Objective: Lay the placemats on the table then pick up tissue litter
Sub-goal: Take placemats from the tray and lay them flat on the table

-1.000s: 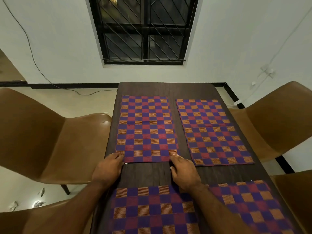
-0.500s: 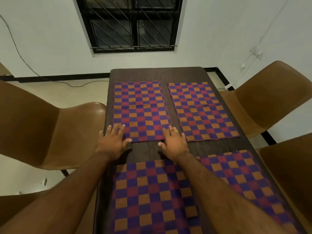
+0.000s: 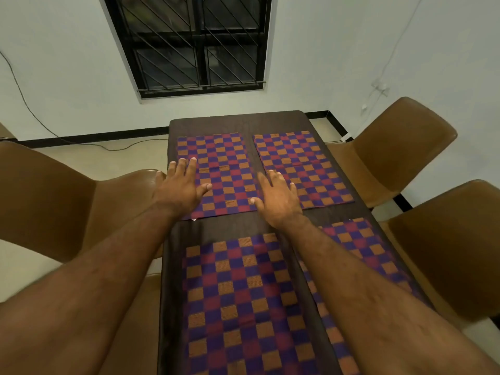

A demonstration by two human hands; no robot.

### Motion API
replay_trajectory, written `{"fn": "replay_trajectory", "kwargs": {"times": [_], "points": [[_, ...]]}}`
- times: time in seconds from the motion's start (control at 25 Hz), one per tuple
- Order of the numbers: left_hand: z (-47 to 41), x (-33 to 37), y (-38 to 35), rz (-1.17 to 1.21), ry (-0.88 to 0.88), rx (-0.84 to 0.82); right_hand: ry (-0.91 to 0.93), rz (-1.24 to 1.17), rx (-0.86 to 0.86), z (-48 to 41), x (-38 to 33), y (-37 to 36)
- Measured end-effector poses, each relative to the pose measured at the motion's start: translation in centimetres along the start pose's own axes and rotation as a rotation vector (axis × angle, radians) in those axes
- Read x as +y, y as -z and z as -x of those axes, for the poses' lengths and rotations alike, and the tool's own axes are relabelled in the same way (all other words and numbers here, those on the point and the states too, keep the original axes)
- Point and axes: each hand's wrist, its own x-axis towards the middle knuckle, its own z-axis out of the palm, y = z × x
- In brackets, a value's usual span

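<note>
The left hand [image 3: 180,189] covers the left edge of the far mat [image 3: 227,174], and the right hand [image 3: 278,201] hides its near right corner. A white speck [image 3: 193,219] just beside the left wrist is too small to tell. Nearer than the hands, the near-left mat [image 3: 243,307] runs off the bottom edge, and the right forearm hides much of the near-right mat [image 3: 362,244].

Both hands have been slid forward from the near edge of the far left placemat [image 3: 224,174]. The left hand [image 3: 180,189] is now laid flat on its left side, the right hand [image 3: 278,201] across its right edge.
</note>
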Motion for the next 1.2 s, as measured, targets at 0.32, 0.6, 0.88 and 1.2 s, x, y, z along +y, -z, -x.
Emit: {"fn": "replay_trajectory", "kwargs": {"times": [0.32,0.6,0.88,1.2], "points": [[6.4,5.2,5.4,0.005,-0.054,0.005,-0.064,-0.007,0.065,9.8,2.1,4.8],[12.8,8.7,9.7,0.043,-0.121,0.045,-0.102,-0.009,0.143,18.6,4.3,8.3],[18.0,13.3,10.7,0.065,-0.2,0.022,-0.191,-0.015,0.162,26.3,7.5,9.1],[22.7,19.1,8.9,0.139,-0.329,-0.012,-0.369,-0.027,0.127,35.8,10.8,8.2]]}}
